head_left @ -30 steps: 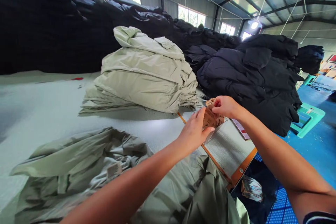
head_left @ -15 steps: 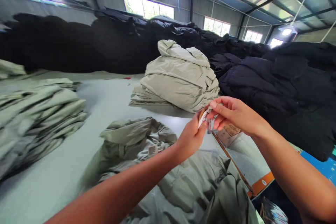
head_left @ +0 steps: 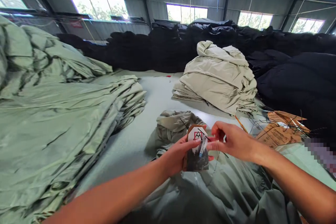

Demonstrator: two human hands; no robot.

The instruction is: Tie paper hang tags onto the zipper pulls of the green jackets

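Observation:
My left hand [head_left: 177,157] holds a brown-and-white hang tag set [head_left: 196,148] upright, with a thin blue strip across it. My right hand [head_left: 232,141] pinches near the tag's right side, apparently on a thin black cord [head_left: 210,139] running from the tag. Below both hands lies a sage-green jacket [head_left: 210,192], with its hood bunched up [head_left: 175,129] behind the tag. A tall pile of folded beige jackets [head_left: 217,77] stands beyond them.
Folded sage-green jackets [head_left: 52,94] form a large heap at the left on the pale table [head_left: 136,140]. Brown paper tag sheets [head_left: 278,133] lie at the right, near black padded jackets [head_left: 296,84]. A pixelated patch [head_left: 320,155] covers something at the right edge.
The view has swung left, bringing the large green heap into sight. The tag set has turned its printed face toward me, and both hands now hold it lower, above the jacket.

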